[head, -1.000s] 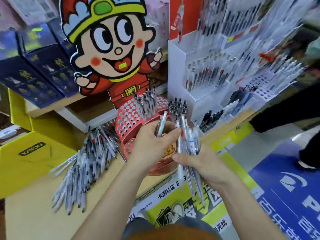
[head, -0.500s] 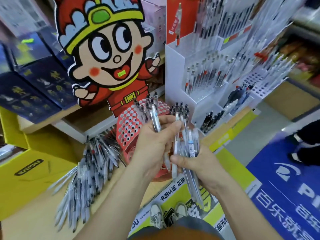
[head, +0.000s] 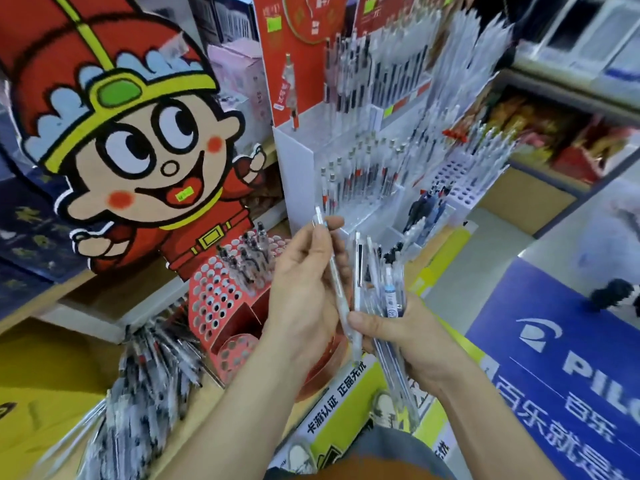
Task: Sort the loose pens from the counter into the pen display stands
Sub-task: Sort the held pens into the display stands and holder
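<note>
Tan counter (head: 211, 400), perforated red stand (head: 221, 299); left hand (head: 304, 289) gripping one clear pen (head: 334, 271), right hand (head: 408, 337) a translucent bundle (head: 388, 296).

The red stand (head: 221, 303) looks like matt printed card. Right of it, the white stand (head: 298, 174) is smooth white plastic with clear glossy tiers. In front of the red stand, the pen (head: 334, 273) in the left hand (head: 304, 296) and the bundle (head: 389, 299) in the right hand (head: 412, 341) have glossy translucent plastic barrels.
</note>
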Tool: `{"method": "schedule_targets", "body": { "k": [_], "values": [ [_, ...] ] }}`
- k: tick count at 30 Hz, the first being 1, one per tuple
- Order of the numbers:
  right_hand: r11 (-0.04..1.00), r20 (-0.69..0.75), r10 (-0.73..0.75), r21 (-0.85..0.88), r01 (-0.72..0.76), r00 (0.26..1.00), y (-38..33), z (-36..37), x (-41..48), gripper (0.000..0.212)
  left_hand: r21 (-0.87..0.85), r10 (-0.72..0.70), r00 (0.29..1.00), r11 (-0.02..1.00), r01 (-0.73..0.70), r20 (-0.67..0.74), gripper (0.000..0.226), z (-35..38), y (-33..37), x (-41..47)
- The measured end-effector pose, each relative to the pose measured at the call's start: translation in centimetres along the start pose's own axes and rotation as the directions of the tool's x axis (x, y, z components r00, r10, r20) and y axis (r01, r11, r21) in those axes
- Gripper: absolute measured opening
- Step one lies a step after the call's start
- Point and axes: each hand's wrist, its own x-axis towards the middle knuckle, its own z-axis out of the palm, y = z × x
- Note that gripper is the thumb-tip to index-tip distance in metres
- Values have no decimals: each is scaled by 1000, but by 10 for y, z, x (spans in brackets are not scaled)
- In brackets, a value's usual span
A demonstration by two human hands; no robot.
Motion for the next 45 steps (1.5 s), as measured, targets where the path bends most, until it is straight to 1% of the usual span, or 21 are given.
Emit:
{"method": "schedule_targets", "body": {
  "k": [2,4,7,10,12,13,14,16,18,22,23,26,27,28,31,33,35,37,39,41,45],
  "values": [
    [999,-5,-22,-50,22,1000,-7,-20,6,10,36,3,1000,999,-4,29,19,12,-5,10],
    [993,-44,-35,-110,30,998,-15,-45,14,23,199,47,998,979,-52,29,14,22,-11,25],
    [990,-106,-46,-136,31,993,-34,-94,28,14,428,182,983,886,-178,31,15,43,-19,52],
    [967,-107,-73,-249,44,992,-57,-149,47,22,515,260,964,820,-250,54,17,77,-28,74],
    [955,-97,-84,-293,52,992,-72,-183,57,26,560,261,960,782,-274,106,19,103,-37,90],
    [952,-94,-80,-304,48,992,-78,-198,62,28,583,254,958,762,-281,131,14,116,-43,99],
    [952,-94,-71,-304,39,993,-83,-213,66,27,611,249,957,738,-286,146,9,128,-48,108],
    [966,-127,-52,-259,17,990,-91,-244,74,18,659,278,948,686,-308,154,14,151,-61,125],
    [975,-214,-23,-220,-25,977,-98,-275,79,11,673,336,931,657,-338,140,18,172,-75,140],
    [990,-395,9,-125,-64,919,-109,-330,83,16,758,425,898,545,-357,118,18,203,-106,177],
    [993,-434,16,-100,-65,901,-111,-344,84,19,782,418,900,518,-347,122,18,209,-117,188],
    [995,-516,14,-77,-63,856,-114,-373,88,46,832,339,931,473,-291,133,22,220,-153,216],
    [996,-536,18,-69,-65,844,-116,-380,91,51,845,315,939,456,-278,139,22,222,-165,225],
    [997,-547,28,-48,-65,837,-119,-384,94,48,858,299,943,436,-270,144,19,223,-175,232],
    [999,-546,37,-1,-45,837,-126,-396,104,21,883,326,926,357,-305,189,13,227,-187,246],
    [999,-532,32,-3,-39,846,-133,-402,113,10,889,408,876,256,-380,257,17,233,-178,251],
    [1000,-524,11,-5,-16,852,-141,-408,126,9,866,506,791,155,-475,343,22,240,-167,257],
    [1000,-515,-14,9,22,857,-152,-408,142,9,834,559,717,79,-545,416,18,242,-163,268],
    [998,-492,-46,6,56,870,-163,-408,155,13,823,574,686,38,-567,447,16,244,-164,280],
    [998,-463,-65,-16,65,884,-171,-409,167,20,834,563,691,3,-552,455,14,246,-167,293],
    [998,-418,-62,-30,54,906,-182,-418,190,28,887,486,769,-32,-460,416,17,251,-179,312]
  ]
}}
